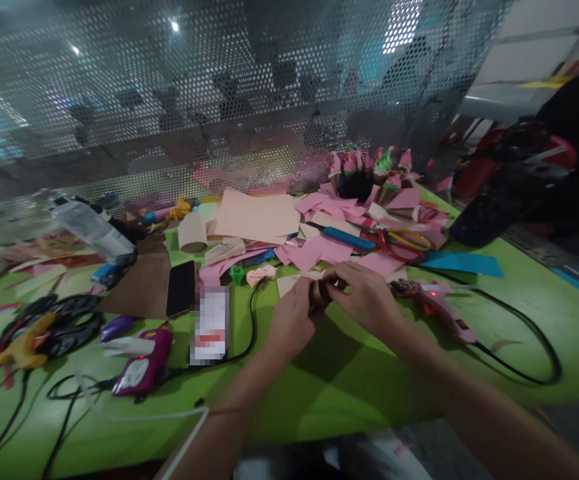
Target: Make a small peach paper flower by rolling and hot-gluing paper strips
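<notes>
My left hand [293, 320] and my right hand [364, 297] meet over the green table [349, 380], both pinching a small dark brown rolled paper piece [321, 292] between the fingertips. Just right of my right hand lies a pink glue gun [437, 301] with a lit red light and a black cord [529, 333] looping off to the right. A sheet of pale paper [287, 285] lies under the hands.
Pink and peach paper sheets [259, 215], a blue cutter [349, 239], red scissors [394, 245] and paper cones [369, 170] crowd the back. A black phone [181, 288], a paper roll [192, 233], a bottle [92, 228] and a purple glue gun [142, 367] lie left. A perforated metal screen [219, 87] stands behind.
</notes>
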`<state>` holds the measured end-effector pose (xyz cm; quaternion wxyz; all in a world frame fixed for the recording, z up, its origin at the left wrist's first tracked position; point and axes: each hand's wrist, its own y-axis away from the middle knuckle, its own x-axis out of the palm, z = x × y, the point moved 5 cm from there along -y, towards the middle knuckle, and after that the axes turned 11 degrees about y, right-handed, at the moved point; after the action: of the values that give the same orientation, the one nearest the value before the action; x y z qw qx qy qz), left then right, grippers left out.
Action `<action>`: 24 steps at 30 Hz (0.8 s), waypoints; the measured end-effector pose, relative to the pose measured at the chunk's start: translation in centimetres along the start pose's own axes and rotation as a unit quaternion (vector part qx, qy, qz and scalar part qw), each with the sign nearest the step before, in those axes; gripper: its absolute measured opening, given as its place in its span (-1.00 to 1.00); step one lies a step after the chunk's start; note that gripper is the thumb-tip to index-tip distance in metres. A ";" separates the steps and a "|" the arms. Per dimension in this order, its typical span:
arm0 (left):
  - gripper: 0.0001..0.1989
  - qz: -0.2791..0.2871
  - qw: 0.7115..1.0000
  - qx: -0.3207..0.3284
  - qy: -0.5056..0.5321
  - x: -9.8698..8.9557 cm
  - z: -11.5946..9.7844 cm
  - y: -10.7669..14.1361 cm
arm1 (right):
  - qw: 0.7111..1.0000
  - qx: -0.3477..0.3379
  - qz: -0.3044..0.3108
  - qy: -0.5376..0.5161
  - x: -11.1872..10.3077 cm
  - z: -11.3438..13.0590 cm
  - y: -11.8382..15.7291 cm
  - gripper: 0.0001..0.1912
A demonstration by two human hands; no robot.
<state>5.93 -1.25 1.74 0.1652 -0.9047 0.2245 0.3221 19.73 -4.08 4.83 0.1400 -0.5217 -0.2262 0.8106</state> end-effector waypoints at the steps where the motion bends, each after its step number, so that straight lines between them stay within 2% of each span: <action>1: -0.80 0.000 1.000 0.003 0.000 0.0 0.0 0.0 | 1.000 -0.002 -0.003 0.003 0.0 0.0 0.0 -0.87; 6: -0.84 -0.007 1.000 0.002 0.024 -0.1 -0.1 -0.1 | 1.000 0.007 -0.020 -0.001 -0.2 0.0 0.0 -0.85; 12: -0.82 -0.029 0.996 -0.034 0.072 -0.5 0.0 -0.3 | 0.998 0.032 -0.026 -0.047 -0.3 -0.3 -0.1 -0.84; 18: -0.80 -0.043 0.995 -0.049 0.078 -0.6 0.0 -0.4 | 0.996 0.039 -0.030 -0.074 -0.5 -0.3 -0.3 -0.85; 24: -0.82 -0.048 0.996 -0.041 0.064 -0.6 0.1 -0.5 | 0.993 0.056 0.001 -0.107 -0.5 -0.4 -0.3 -0.87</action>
<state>5.73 -0.58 2.10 0.1288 -0.9392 0.1772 0.2642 20.31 -3.98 5.18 0.1431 -0.4232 -0.1940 0.8734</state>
